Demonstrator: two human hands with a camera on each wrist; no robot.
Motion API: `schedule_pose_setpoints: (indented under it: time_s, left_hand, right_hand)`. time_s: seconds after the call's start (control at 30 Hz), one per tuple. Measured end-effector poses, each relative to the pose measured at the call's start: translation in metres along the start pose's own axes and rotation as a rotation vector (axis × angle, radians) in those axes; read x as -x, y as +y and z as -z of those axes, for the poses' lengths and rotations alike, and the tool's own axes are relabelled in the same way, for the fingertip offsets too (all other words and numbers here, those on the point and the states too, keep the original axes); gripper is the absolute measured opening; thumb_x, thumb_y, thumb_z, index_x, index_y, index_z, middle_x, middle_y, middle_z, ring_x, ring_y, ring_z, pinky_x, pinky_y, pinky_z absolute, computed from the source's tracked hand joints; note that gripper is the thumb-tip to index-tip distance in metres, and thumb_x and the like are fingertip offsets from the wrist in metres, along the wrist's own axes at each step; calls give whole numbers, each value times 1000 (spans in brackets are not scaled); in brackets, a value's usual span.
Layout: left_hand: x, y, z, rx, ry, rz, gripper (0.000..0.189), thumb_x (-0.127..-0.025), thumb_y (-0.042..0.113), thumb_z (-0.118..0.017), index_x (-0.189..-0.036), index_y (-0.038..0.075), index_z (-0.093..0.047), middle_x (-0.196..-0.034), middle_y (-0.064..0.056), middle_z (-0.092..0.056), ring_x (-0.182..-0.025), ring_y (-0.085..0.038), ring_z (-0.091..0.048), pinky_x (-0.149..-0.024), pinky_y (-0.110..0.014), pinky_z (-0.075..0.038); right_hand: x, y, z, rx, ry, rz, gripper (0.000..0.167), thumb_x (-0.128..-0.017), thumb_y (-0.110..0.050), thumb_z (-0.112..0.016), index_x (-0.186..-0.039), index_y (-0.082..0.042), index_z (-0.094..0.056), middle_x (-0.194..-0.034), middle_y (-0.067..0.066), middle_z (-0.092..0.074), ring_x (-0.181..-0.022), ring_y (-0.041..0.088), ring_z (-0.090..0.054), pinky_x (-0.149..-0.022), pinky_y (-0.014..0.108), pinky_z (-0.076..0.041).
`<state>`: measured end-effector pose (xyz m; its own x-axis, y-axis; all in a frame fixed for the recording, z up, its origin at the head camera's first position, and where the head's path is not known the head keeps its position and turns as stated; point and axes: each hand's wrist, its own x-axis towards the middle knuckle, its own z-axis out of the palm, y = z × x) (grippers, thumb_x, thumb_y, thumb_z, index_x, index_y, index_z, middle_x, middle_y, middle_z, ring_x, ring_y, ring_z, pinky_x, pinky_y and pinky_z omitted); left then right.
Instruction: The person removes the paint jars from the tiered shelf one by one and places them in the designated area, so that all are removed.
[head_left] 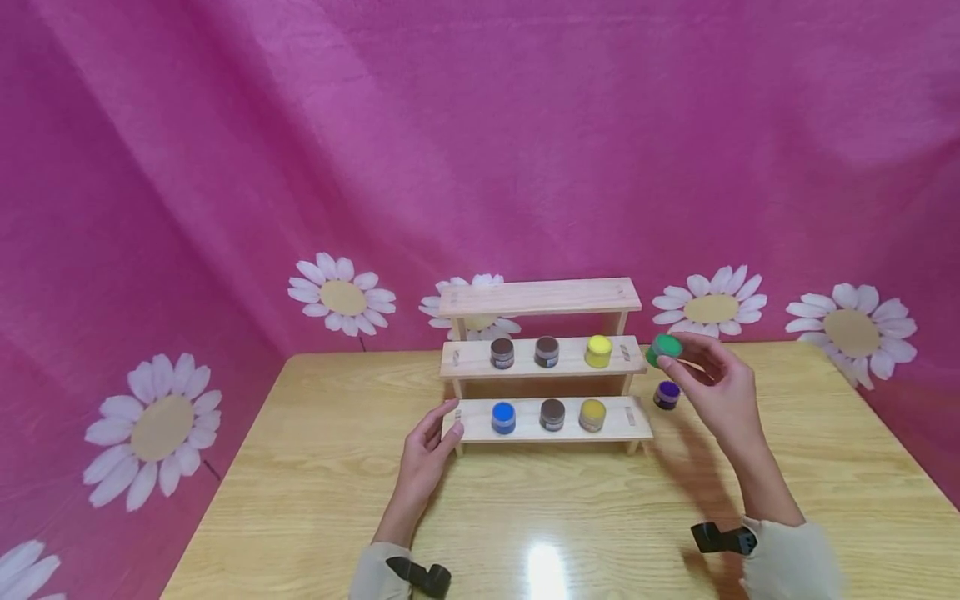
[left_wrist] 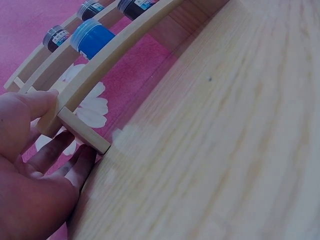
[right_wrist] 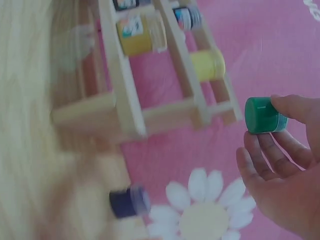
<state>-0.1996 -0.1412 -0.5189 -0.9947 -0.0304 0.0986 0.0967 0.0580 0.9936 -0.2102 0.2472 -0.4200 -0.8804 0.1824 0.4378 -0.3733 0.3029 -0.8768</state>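
Observation:
Between its thumb and fingers my right hand (head_left: 716,387) pinches a green paint jar (head_left: 664,349), held in the air just right of the wooden three-step rack (head_left: 540,297). My left hand (head_left: 425,454) grips the left end of the rack's lowest step, thumb on top and fingers below, as the left wrist view shows. That step carries a blue jar (head_left: 503,417), a dark brown jar (head_left: 552,414) and a dark yellow jar (head_left: 592,414). Two dark jars (head_left: 502,353) and a bright yellow jar (head_left: 598,351) stand on the middle step. No jars are on the top step.
A purple jar (head_left: 666,395) stands on the wooden table (head_left: 322,483), right of the rack and below my right hand. Behind the table hangs a pink curtain (head_left: 480,150) with large white daisies.

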Motion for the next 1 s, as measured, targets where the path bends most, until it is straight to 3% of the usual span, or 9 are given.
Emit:
schedule_pose_setpoints:
  time_s: [0.3, 0.5, 0.77, 1.0]
  left_hand:
    - [0, -1, 0, -1, 5, 8, 40, -102, 15, -67, -141, 10, -62, -156, -15, -47, -150, -30, -34, -123, -48, -26]
    - [1, 0, 2, 3, -11, -4, 41, -102, 14, -66, -142, 8, -61, -156, -16, -46, -150, -31, -33, -122, -48, -26]
    - [-1, 3, 1, 3, -22, -25, 41, -102, 13, -65, -142, 8, -61, -157, -17, -45, -150, -30, -33, -122, -45, -27]
    - [0, 2, 1, -6, -14, -3, 40, -102, 15, -67, -141, 12, -62, -157, -15, -46, -150, -28, -34, -122, -44, -28]
  right_hand:
    - [5, 27, 34, -20, 41, -86, 42, -92, -1, -76, -132, 4, -62, -113, -12, -70, -102, 0, -66, -85, 9, -52]
    - [6, 48, 49, 45, 57, -133, 43, -93, -6, -75, -134, 1, -62, -113, -16, -68, -104, 0, -63, -83, 8, -52]
    - [9, 73, 75, -91, 140, -258, 42, -90, -6, -80, -130, -4, -67, -109, -13, -68, -99, -1, -63, -76, 8, -53]
    - [13, 93, 93, 37, 145, -370, 49, -93, -17, -78, -139, -7, -63, -109, -20, -63, -97, -5, -59, -75, 5, -51]
